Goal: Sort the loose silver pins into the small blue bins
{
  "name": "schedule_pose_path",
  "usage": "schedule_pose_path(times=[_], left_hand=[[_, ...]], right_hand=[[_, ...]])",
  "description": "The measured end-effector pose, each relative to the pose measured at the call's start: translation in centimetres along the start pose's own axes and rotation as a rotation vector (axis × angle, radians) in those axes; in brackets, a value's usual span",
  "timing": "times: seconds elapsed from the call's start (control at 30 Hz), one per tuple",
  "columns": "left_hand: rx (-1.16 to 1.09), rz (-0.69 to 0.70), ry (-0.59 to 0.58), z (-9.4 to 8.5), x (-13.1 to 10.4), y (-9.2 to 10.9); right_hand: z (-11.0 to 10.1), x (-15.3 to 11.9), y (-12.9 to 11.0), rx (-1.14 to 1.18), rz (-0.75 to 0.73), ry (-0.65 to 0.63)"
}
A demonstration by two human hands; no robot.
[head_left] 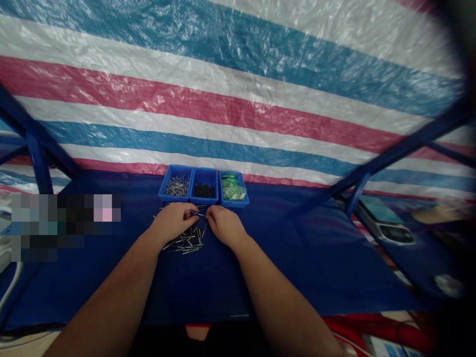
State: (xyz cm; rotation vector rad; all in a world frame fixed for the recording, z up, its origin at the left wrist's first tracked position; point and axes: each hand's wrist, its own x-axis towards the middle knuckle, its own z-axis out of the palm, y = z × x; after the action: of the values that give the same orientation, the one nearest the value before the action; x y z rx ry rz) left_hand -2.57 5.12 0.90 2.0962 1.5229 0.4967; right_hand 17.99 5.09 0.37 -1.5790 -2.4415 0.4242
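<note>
My left hand (pixel 174 220) is closed in a pinch, thumb and fingertips meeting over a pile of thin metal pins (pixel 186 243) on the blue table. Facing it, my right hand (pixel 226 224) pinches too, its fingertips a short gap away. A thin metal pin (pixel 201 214) spans that gap and appears to be held at both ends. Behind the hands stand three blue bins in a row. Silver pins (pixel 177 186) fill the left bin, small black parts (pixel 203 190) lie in the middle one, and green-and-clear plastic packets (pixel 233 188) are in the right one.
The blue table (pixel 297 258) extends to both sides. A striped plastic sheet (pixel 238 99) hangs behind it, with blue metal frame bars (pixel 37 158) at either side. On the right is a scale (pixel 394 233). A blurred-out patch covers the left edge.
</note>
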Motion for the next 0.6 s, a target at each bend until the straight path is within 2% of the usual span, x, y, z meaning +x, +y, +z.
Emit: schedule_pose_path(times=[0.17, 0.43, 0.53, 0.6], left_hand=[[0.003, 0.053, -0.004, -0.2, -0.1, 0.2], [-0.024, 0.042, -0.030, -0.9, -0.5, 0.1], [-0.043, 0.033, 0.077, -1.6, -0.6, -0.1], [-0.086, -0.008, 0.229, -2.1, -0.6, -0.5]], right_hand=[[-0.4, -0.2, -0.1, 0.123, -0.108, 0.035], [0.8, 0.2, 0.5, 0.257, -0.166, 0.104], [0.9, 0.3, 0.8, 0.275, -0.149, 0.089], [1.0, 0.3, 0.8, 0.243, -0.122, 0.070]])
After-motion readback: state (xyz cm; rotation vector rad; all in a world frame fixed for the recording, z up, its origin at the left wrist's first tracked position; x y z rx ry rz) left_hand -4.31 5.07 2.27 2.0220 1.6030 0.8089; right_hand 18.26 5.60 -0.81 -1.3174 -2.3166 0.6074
